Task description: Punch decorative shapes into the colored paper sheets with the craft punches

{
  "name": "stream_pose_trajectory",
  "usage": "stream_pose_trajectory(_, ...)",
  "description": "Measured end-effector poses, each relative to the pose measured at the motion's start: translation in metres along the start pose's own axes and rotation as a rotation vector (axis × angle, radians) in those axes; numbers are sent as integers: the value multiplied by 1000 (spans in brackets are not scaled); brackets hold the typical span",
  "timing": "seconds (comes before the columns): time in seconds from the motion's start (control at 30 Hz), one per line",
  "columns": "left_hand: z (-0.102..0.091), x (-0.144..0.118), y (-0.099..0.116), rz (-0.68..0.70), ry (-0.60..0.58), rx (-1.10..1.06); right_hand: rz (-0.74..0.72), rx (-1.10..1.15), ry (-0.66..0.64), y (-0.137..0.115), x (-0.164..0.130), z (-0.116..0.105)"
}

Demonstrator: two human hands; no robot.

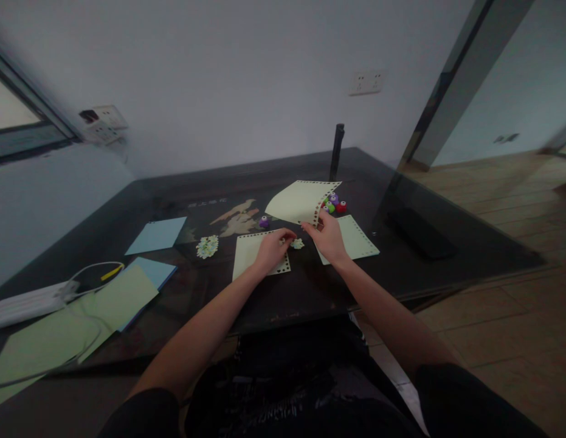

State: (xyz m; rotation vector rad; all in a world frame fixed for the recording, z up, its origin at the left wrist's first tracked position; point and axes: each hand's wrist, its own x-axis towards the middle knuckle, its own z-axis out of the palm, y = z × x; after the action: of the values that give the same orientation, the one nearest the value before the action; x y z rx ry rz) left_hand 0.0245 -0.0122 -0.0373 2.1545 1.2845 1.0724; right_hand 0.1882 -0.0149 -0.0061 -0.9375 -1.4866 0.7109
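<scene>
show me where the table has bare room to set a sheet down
Free: the dark strip along the near edge, below the left hand and right hand; also the stretch right of the right sheet. Crowded: around the punches, the lifted sheet, the paper bits, and the left end with the stacked sheets and cable.

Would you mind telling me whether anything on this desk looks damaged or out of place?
Nothing looks spilled or broken. The pale green sheet lifted by the right hand has rows of punched holes along its edges, as does the sheet under the left hand. Small paper cut-outs lie heaped to the left.
</scene>
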Motion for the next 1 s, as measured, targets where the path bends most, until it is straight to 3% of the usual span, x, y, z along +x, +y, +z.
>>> stream_pose_trajectory(0.17,-13,8,-5,-240,159,-551,65,104,-71,1,1,1)
stream_pose_trajectory(0.23,-25,11,-10,-337,243,-779,116,168,-111,2,2,1)
stream_pose_trajectory(0.33,-47,17,-16,-437,338,-955,193,242,-149,5,2,2)
stream_pose_trajectory(0.47,-64,18,-16,-462,294,-962,243,318,-183,8,1,3)
stream_pose_trajectory(0.73,-59,11,-6,-349,299,-791,324,339,-248,5,0,2)
stream_pose_trajectory(0.87,-59,11,2,-295,326,-735,319,328,-206,6,0,2)
stream_pose_trajectory(1.0,-58,10,9,-234,300,-691,274,306,-71,6,2,1)
